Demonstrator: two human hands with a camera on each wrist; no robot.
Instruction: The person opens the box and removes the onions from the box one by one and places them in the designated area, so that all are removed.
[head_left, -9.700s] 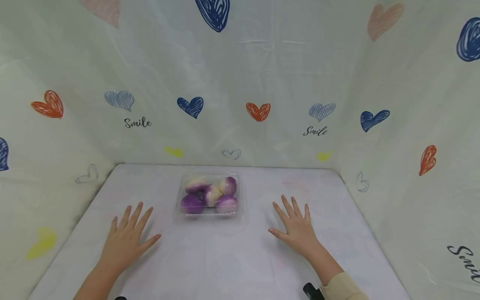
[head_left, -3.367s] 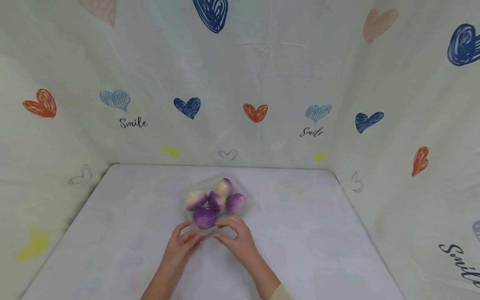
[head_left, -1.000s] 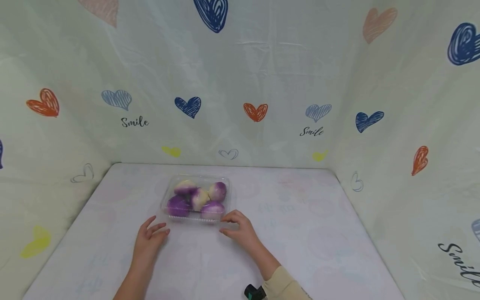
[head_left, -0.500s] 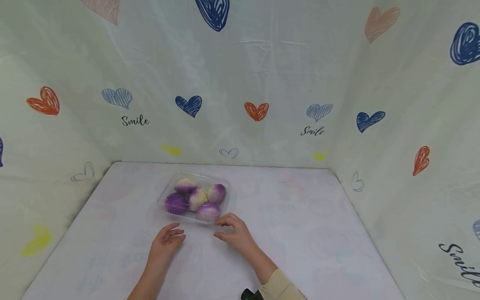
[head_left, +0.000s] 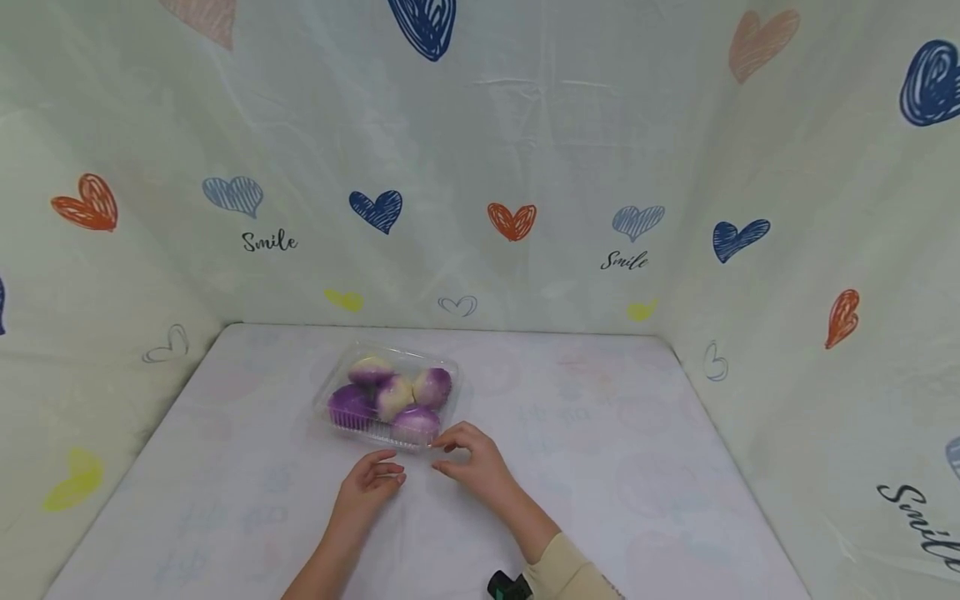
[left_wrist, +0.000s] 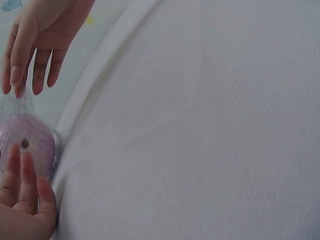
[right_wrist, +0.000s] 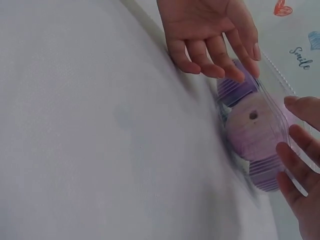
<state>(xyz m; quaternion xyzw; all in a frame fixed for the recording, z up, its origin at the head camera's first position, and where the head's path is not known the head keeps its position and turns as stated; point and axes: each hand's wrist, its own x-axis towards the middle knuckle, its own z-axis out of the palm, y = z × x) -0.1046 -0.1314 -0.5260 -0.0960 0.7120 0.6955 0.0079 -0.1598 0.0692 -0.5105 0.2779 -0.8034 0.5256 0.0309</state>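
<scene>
Got a clear plastic clamshell box [head_left: 409,358] of five purple-and-white turnips [head_left: 394,397] on the table [head_left: 637,467], just beyond the left hand [head_left: 366,490] and right hand [head_left: 480,467]. Lying long-side crosswise to them, slightly skewed, right end nearer. Closest to the right hand, by the near right corner: thumb and fingers narrowly apart, can't tell about contact. Nothing held in the left, fingers loosely bent, just short of the front edge. Versus half a second ago: left hand further right, box pretty much unmoved.

Curtained booth [head_left: 570,150], heart-printed sheeting [head_left: 802,192] on three sides of a table [head_left: 637,467]
</scene>
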